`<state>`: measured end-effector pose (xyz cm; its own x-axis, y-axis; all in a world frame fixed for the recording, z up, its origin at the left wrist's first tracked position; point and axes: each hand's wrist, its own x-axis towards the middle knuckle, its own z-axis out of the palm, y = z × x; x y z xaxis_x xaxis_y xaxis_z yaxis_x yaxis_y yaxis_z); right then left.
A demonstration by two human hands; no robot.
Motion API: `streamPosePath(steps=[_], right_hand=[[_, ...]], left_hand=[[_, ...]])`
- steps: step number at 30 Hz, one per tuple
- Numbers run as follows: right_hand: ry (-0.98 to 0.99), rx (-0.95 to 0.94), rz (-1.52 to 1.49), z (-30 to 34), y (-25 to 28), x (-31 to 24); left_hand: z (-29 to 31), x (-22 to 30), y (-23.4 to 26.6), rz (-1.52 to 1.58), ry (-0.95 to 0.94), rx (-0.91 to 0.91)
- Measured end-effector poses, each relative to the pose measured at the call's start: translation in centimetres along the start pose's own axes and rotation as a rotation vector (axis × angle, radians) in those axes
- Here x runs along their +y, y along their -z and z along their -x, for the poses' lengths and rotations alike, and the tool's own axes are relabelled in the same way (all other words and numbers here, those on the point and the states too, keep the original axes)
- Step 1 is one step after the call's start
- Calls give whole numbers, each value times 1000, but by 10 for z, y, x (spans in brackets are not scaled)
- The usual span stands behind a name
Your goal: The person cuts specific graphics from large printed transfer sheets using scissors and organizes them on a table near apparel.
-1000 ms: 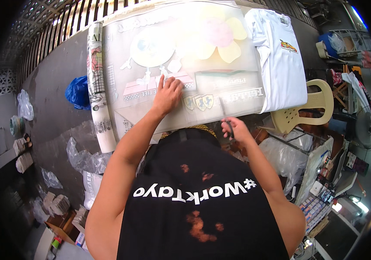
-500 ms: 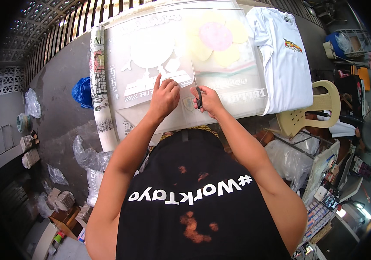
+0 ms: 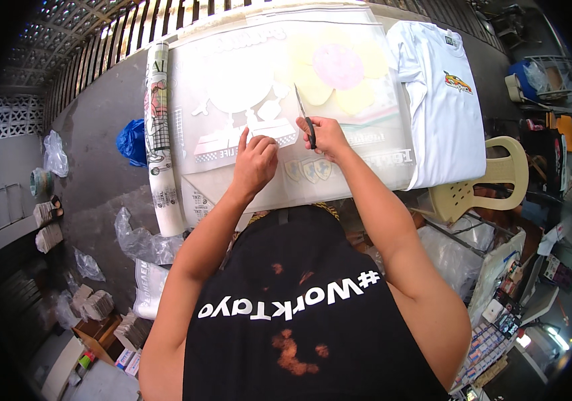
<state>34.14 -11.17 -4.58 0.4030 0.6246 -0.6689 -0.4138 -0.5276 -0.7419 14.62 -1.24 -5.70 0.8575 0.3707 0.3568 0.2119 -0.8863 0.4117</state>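
At the left of the frame, a white tube of rolled, printed film (image 3: 159,134) lies along the edge of the wide translucent film sheets with cartoon and flower prints (image 3: 266,60), perhaps as a weight against curling; the sheets fill the upper centre. My left grip (image 3: 256,164) seems to rest on the lower part of the pale figure print, index finger stretched forward, the others loosely curled, likely to steady the film; I cannot tell whether it pinches anything. Just right of it, the black-handled metal scissors (image 3: 310,130) point up the frame, apparently turned so the tips clear my left fingers. My right grip (image 3: 328,138) is closed round their handles, forearm slanting in from the lower right. At the upper right, the folded white T-shirt (image 3: 440,113) lies beside the sheets, probably out of the blades' way.
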Motion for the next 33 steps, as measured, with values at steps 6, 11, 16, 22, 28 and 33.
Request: streamPosePath(steps=[6, 11, 16, 22, 28, 33], right_hand=[[19, -26, 180, -16, 17, -25], [65, -40, 36, -37, 1, -26], [111, -37, -202, -72, -26, -31], [140, -22, -265, -107, -34, -51], [135, -2, -434, -140, -42, -66], [112, 36, -397, -166, -36, -81]], left_hand=[[2, -1, 3, 3, 14, -14], [1, -1, 7, -3, 29, -3], [-2, 1, 9, -7, 26, -4], [-4, 2, 13, 9, 54, 14], [-10, 2, 17, 20, 89, 26], [-12, 6, 24, 7, 119, 25]])
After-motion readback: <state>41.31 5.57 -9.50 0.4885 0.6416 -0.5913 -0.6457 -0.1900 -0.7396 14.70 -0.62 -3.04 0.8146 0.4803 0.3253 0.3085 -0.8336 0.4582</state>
